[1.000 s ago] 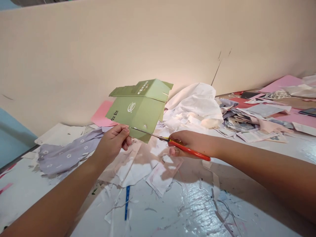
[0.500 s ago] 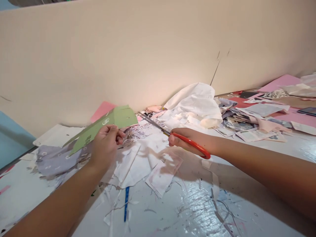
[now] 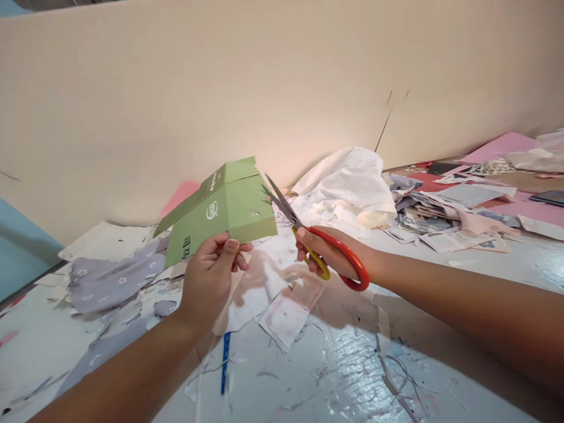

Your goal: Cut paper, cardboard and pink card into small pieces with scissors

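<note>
My left hand (image 3: 215, 261) pinches the near edge of a green printed card (image 3: 198, 214), folded with a crease and bearing white and dark lettering. My right hand (image 3: 324, 252) is closed round the handles of a pair of scissors (image 3: 286, 205), one handle red and the other yellow. The blades are spread and point up and left, close by the card's right edge; whether they touch it I cannot tell. Beneath both hands lie white fabric scraps (image 3: 286, 320). Grey flowered cloth (image 3: 114, 276) rests left of my left hand.
A crumpled white cloth (image 3: 348, 188) leans against the beige panel (image 3: 282, 88). To the right are a pile of fabric pieces (image 3: 432, 214), pink sheets (image 3: 502, 147), white cord (image 3: 493, 168) and a dark phone-like object (image 3: 549, 198). A blue strip (image 3: 225, 364) lies in front among loose threads.
The green card has been raised and shifted right, with my left hand. The scissors have opened and turned more upright, and the yellow handle now shows. More of the grey cloth is visible.
</note>
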The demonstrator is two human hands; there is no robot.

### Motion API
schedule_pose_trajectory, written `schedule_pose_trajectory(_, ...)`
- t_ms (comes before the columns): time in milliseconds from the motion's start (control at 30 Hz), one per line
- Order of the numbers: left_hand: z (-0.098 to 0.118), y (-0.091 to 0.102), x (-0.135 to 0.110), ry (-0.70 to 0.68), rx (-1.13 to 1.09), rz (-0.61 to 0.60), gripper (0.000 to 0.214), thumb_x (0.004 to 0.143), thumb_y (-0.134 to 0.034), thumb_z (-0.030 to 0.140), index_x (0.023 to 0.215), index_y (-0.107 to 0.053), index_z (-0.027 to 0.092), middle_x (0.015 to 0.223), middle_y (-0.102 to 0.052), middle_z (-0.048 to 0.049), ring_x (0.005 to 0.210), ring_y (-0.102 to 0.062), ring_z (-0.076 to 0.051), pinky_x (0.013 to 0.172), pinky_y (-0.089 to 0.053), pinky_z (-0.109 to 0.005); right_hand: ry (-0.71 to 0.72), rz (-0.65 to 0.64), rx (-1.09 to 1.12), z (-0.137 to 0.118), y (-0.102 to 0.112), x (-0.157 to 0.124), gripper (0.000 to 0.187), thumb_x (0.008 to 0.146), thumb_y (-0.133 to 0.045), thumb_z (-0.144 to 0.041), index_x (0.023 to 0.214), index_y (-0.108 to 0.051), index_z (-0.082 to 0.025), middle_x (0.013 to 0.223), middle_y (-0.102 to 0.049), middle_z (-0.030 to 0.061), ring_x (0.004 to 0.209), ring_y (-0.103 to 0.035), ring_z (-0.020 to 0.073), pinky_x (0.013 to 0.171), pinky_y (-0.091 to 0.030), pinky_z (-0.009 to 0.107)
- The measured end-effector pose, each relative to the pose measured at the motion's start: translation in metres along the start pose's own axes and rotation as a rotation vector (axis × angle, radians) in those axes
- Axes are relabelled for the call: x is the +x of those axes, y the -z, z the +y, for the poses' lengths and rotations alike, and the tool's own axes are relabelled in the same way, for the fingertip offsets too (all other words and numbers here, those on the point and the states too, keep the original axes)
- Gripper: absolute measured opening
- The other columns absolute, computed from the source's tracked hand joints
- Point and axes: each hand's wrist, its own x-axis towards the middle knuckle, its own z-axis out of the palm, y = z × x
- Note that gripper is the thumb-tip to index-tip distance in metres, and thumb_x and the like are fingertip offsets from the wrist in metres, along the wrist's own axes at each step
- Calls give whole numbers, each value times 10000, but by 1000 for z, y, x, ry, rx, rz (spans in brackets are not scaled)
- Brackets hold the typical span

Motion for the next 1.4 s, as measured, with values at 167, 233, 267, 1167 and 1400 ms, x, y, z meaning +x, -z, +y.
schedule_pose_trajectory(167, 0, -12, -18, 66, 13, -115, 190, 761, -552, 372, 805, -541, 187, 603, -613, 24, 513, -525, -83, 535, -415, -216, 93, -45, 525, 3, -9, 7, 238, 697, -633, -353, 738, -517, -150, 740, -533, 12, 679, -563, 123, 594, -477, 236)
schedule_pose_trajectory(233, -2, -14, -22, 83, 20, -158, 200, 760, -550, 384, 812, -549, 192, 550, -584, 31, 560, -546, -104, 561, -423, -223, 105, -72, 645, 2, -11, 8, 173, 668, -648, -259, 713, -529, -142, 702, -528, 5, 639, -545, 109, 589, -475, 237)
schedule_pose_trajectory(267, -3, -14, -23, 88, 20, -173, 207, 762, -545, 392, 833, -553, 197, 561, -587, 28, 576, -548, -110, 569, -424, -227, 100, -69, 680, 1, -12, 7, 150, 657, -647, -227, 707, -532, -143, 693, -527, 0, 621, -536, 104, 578, -473, 236)
schedule_pose_trajectory(1167, 3, 5, 13, 9, -129, -17, 220, 792, -496, 376, 676, -524, 190, 597, -512, 25, 492, -423, -73, 463, -349, -193, 103, 63, -289, -7, -9, -10, 384, 724, -492, -556, 774, -432, -180, 692, -459, 1, 610, -421, 129, 543, -360, 264)
schedule_pose_trajectory(1400, -3, 7, 17, -45, -99, 44, 220, 811, -470, 365, 659, -501, 208, 596, -490, 28, 480, -397, -76, 445, -327, -204, 118, -13, -505, -2, -15, -10, 402, 772, -404, -589, 703, -387, -193, 631, -446, -12, 537, -398, 113, 489, -324, 242)
